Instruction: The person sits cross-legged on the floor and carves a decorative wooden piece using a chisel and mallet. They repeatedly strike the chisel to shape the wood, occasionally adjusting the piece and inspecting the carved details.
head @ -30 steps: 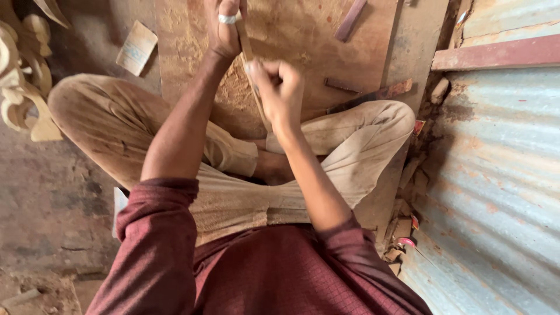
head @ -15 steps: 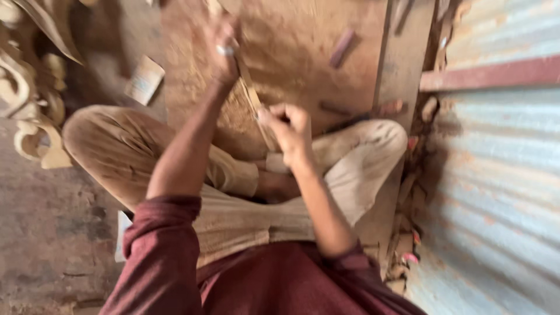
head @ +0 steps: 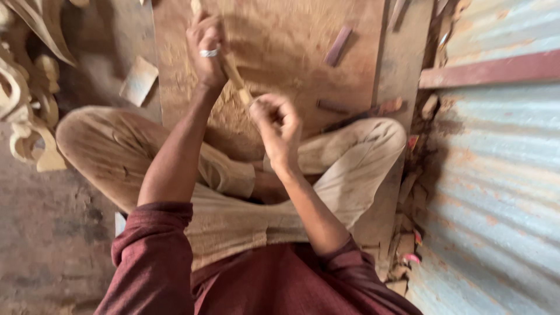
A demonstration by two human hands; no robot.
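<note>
Left hand (head: 205, 44) grip closed round upper end of wooden stick (head: 236, 76). Right hand (head: 279, 125) fisted at its lower end, above board (head: 280, 35). Sawdust already covers board; stick's worked area hidden, remaining work unclear.

Dusty matt wooden board (head: 291, 41)

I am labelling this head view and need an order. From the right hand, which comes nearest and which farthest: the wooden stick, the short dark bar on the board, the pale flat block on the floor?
Measured from the right hand:
1. Wooden stick, gripped at its lower end.
2. Short dark bar, up and to the right on the board.
3. Pale flat block, far left on the floor.
</note>
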